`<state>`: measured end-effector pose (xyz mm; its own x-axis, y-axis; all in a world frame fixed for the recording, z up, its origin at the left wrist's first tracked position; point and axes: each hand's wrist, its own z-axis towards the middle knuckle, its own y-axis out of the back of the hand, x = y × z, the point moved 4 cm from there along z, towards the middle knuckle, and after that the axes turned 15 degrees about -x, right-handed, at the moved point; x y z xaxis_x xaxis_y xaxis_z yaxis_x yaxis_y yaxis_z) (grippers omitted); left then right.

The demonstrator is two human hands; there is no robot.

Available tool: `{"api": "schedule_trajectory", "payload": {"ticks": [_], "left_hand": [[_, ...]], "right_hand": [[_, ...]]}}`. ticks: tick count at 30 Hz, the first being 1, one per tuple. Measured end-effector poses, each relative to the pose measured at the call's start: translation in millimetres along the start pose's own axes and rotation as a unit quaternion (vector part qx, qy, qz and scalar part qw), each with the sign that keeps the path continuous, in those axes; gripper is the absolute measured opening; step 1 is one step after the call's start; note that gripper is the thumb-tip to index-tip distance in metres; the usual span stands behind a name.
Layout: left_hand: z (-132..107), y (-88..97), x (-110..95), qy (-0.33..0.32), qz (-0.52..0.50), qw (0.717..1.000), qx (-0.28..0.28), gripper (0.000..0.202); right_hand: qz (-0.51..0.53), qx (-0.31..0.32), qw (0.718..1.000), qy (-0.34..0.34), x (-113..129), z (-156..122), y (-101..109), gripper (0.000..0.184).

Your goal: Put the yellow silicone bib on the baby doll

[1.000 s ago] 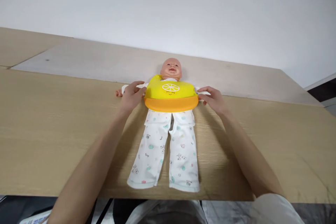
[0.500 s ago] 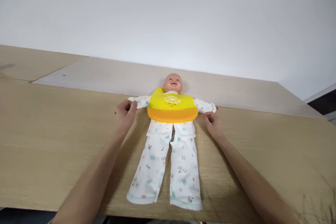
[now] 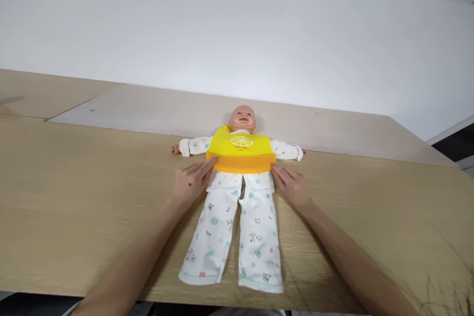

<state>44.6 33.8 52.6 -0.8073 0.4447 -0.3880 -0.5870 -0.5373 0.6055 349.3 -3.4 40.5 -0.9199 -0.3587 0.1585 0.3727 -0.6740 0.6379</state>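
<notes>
A baby doll [image 3: 242, 117] lies on its back with its arms spread, dressed in white printed pyjamas [image 3: 257, 227]. Over its chest is a yellow bib [image 3: 222, 144] with a citrus slice and a smiling face on it, and an orange catch pocket [image 3: 242, 163] along the bottom. My left hand [image 3: 192, 181] touches the pocket's left end, its fingers stretched out and the index fingertip on the rim. At the pocket's right end my right hand [image 3: 292, 185] rests its extended fingertips against the side. Both thumbs are mostly hidden.
The doll lies on a wooden table [image 3: 92, 207] whose near edge runs along the bottom of the view. A pale grey board strip [image 3: 155, 108] lies behind, below a tall white partition [image 3: 222, 29]. A dark opening [image 3: 457, 143] shows at far right.
Both hands have moved from the doll's sleeves inward and toward me to the ends of the bib's pocket. Their curled fingers have straightened. The pocket's top edge looks straighter now.
</notes>
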Motion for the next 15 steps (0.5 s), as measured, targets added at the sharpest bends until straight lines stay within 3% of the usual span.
{"api": "schedule_trajectory", "payload": {"ticks": [7,15], "left_hand": [[-8.3,-7.9,7.2,0.016,-0.036,0.999,-0.013,0.034],[-14.1,-12.2,5.2,-0.003,-0.065,0.996,-0.065,0.036]], "right_hand": [[0.015,-0.001,1.000,0.006,4.5,2.3,-0.6,0.034],[0.147,-0.125,0.981,0.026,6.6,3.8,-0.8,0.030]]}}
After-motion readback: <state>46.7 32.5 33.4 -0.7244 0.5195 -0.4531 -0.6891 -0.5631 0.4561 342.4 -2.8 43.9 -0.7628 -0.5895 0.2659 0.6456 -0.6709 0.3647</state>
